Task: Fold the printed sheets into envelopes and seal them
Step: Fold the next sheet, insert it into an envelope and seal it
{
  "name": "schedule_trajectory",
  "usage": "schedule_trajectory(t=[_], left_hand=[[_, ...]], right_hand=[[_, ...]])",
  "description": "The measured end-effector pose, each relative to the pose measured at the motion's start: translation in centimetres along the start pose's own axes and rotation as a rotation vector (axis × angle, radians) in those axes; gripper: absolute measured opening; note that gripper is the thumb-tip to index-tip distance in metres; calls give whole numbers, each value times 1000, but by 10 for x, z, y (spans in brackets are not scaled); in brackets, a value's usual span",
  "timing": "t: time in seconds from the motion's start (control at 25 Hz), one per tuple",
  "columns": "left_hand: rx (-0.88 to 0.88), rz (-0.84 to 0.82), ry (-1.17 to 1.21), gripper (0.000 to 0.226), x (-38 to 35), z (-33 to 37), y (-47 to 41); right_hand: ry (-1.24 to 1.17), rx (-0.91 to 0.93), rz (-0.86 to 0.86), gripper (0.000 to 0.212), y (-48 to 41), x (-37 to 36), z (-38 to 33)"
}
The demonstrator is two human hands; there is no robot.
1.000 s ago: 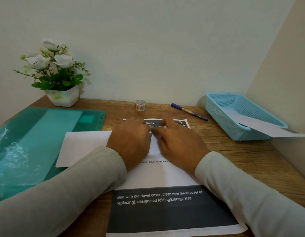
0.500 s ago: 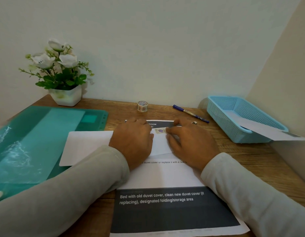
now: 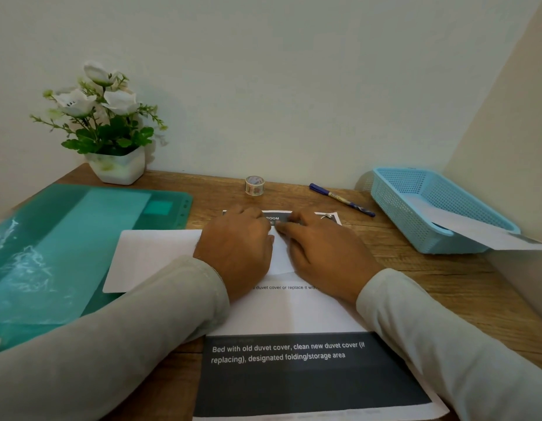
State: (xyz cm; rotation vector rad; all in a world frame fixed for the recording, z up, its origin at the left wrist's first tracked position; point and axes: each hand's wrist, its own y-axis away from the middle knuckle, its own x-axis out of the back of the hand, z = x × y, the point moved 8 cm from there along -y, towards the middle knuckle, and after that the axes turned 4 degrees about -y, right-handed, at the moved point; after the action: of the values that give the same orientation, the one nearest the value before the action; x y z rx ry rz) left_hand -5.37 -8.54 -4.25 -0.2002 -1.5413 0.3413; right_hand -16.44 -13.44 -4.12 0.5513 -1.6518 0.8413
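Far left on the wooden bench (image 3: 430, 284) lies a translucent green plastic folder (image 3: 66, 253), with a blank white sheet (image 3: 154, 256) just beside it. At centre, the left hand (image 3: 236, 250) and right hand (image 3: 321, 253) press flat, palms down and gripping nothing, on the folded far flap of the printed white-and-dark paper sheet (image 3: 294, 317). Judged step: creasing or sealing the fold. The next move likely calls for the small patterned tape roll (image 3: 255, 185), standing beyond the hands. At right, the blue mesh plastic basket (image 3: 415, 208) holds one folded paper.
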Motion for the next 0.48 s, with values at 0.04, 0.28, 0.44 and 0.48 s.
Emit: schedule_trajectory(t=[0.04,0.28,0.44,0.48], left_hand=[[-1,13,3,47,1,0,1],[-10,19,14,43,2,-3,-1],[-22,3,10,51,1,0,0],[-22,-4,3,50,1,1,0]], right_hand=[[3,8,-11,41,4,1,0],[15,-15,-44,45,6,-1,-3],[50,-62,8,44,2,-1,4],[61,-83,13,45,4,1,7]])
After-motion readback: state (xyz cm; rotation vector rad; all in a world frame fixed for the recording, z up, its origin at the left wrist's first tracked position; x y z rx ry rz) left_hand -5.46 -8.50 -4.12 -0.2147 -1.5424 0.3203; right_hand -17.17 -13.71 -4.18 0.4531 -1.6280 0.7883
